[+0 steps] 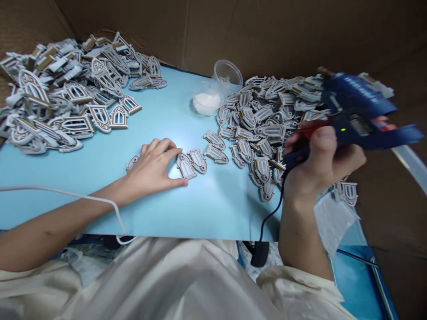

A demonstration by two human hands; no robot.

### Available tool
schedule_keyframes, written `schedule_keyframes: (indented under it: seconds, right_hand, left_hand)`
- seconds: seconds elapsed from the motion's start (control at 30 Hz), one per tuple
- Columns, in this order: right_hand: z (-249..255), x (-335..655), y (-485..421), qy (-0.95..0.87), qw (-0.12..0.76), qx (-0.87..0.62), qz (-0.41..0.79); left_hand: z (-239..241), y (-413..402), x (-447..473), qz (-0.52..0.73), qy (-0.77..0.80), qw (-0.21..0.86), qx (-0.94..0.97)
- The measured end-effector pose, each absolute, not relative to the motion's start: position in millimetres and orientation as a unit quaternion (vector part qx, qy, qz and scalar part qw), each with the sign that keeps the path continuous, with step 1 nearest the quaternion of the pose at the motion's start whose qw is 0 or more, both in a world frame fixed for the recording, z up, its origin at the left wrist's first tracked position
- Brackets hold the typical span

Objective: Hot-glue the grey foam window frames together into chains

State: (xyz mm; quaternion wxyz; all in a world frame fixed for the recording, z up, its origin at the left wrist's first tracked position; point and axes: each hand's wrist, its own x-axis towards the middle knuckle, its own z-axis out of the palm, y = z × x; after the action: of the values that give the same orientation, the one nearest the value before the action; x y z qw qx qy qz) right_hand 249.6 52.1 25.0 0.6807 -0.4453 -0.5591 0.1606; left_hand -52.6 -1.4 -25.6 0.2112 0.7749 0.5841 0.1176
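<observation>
My right hand is wrapped round the handle of a blue hot glue gun, held up over the right side of the table. A clear glue stick sticks out of its rear, and a small green light glows on its side. My left hand rests on the table with thumb and index finger spread about a small arched window piece; whether they touch it I cannot tell. Right beside that lies a second arched piece. Another piece is partly covered by my left hand.
Piles of grey-white arched pieces lie at the left and right. Two clear plastic cups stand behind, one with white material inside. A white cable crosses my left forearm; the gun's black cord hangs over the front edge. Cardboard walls surround the table.
</observation>
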Motion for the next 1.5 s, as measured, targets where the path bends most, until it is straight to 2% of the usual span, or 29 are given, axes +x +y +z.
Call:
schedule_keyframes:
  seconds: [0.13, 0.3, 0.47, 0.6, 0.8, 0.97, 1.07, 1.23, 1.37, 1.5]
  right_hand:
    - [20, 246, 41, -0.589, 0.623, -0.479, 0.188]
    - [10, 249, 30, -0.581, 0.61, -0.475, 0.255]
    - [0, 251, 20, -0.6, 0.574, -0.457, 0.319]
    - [-8, 247, 7, -0.623, 0.514, -0.474, 0.351]
    - [-14, 241, -6, -0.688, 0.426, -0.47, 0.352]
    - [-14, 242, -8, -0.684, 0.414, -0.479, 0.362]
    - [-12, 241, -11, -0.69, 0.396, -0.479, 0.372]
    - [-10, 234, -20, -0.728, 0.315, -0.479, 0.377]
    - [-9, 226, -23, -0.763, 0.262, -0.461, 0.368]
    - [-11, 220, -22, -0.777, 0.25, -0.442, 0.371]
  left_hand:
    - [-23, -1, -58, 0.155, 0.523, 0.234, 0.805]
    - [-22, -2, -58, 0.145, 0.464, 0.197, 0.852]
    - [-18, -3, -57, 0.107, 0.486, 0.141, 0.856]
    - [-14, -4, -59, 0.079, 0.516, 0.148, 0.84]
    - [-14, -10, -58, 0.068, 0.477, 0.192, 0.855]
    - [-17, -24, -45, 0.067, 0.534, 0.177, 0.824]
    - [-15, -23, -49, 0.06, 0.554, 0.205, 0.805]
    - [-10, -11, -66, 0.07, 0.524, 0.241, 0.814]
    - [-15, -11, -58, 0.073, 0.567, 0.206, 0.794]
    - [-19, -13, -49, 0.09, 0.6, 0.188, 0.772]
